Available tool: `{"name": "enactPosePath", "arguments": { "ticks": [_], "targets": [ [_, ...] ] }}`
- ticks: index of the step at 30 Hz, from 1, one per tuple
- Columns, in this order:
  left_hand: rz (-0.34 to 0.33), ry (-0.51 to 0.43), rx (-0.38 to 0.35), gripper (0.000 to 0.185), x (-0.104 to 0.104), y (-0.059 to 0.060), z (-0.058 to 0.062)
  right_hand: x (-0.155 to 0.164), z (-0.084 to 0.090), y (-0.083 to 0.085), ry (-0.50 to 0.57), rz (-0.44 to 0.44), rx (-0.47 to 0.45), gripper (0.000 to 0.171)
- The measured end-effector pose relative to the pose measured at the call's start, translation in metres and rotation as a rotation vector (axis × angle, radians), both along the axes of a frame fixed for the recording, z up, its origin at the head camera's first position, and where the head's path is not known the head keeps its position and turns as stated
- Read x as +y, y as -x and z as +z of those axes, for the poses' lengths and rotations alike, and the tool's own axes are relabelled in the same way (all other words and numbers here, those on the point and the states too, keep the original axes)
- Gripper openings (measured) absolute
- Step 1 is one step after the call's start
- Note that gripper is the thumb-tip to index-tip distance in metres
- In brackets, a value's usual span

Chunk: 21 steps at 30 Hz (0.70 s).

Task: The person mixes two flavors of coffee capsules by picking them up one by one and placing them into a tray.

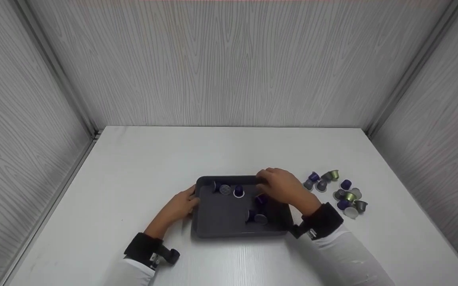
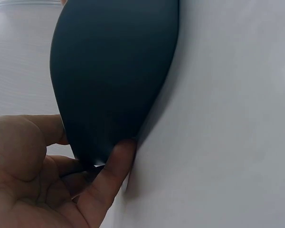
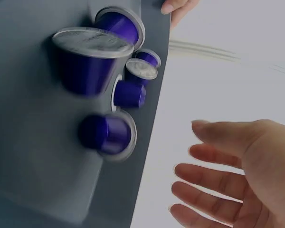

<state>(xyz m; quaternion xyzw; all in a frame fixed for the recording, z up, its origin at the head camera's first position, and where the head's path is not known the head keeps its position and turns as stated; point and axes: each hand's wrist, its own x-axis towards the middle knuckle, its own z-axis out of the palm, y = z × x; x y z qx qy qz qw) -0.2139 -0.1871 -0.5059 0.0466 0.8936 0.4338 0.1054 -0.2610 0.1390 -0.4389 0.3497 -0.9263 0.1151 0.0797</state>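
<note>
My left hand (image 1: 181, 206) has its grip clamped on the near-left edge of the dark grey tray (image 1: 221, 220), thumb and fingers pinching its smooth matte plastic rim; the tray is a shallow rectangle with rounded corners and lies flat on the white table (image 1: 133, 167). My right hand (image 1: 282, 186) hovers over the tray's far-right part, fingers apart and relaxed, holding nothing. Inside the tray lie purple coffee capsules (image 3: 104, 57), small glossy tapered cups with silvery foil lids, some tipped on their sides. To the right, on the table, sits a loose heap of capsules (image 1: 342, 194), purple, grey and olive green. I can read no writing on any of them
</note>
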Motion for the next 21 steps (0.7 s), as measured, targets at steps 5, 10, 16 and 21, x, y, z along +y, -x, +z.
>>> {"name": "enactPosePath", "arguments": {
  "ticks": [5, 10, 16, 21],
  "targets": [
    [-0.008, 0.002, 0.004, 0.06, -0.001, 0.001, 0.0, 0.014, 0.004, -0.004, 0.038, 0.007, 0.057, 0.039],
    [-0.007, 0.021, 0.013, 0.06, -0.001, 0.002, -0.001, 0.028, 0.003, -0.006, 0.075, 0.031, 0.151, 0.049],
    [-0.005, 0.022, 0.013, 0.06, -0.001, 0.0, 0.001, 0.043, -0.002, -0.008, 0.074, 0.024, 0.181, 0.066],
    [0.001, 0.003, -0.003, 0.061, -0.001, -0.001, 0.001, 0.054, -0.007, -0.014, -0.004, -0.049, 0.095, 0.082]
  ]
}}
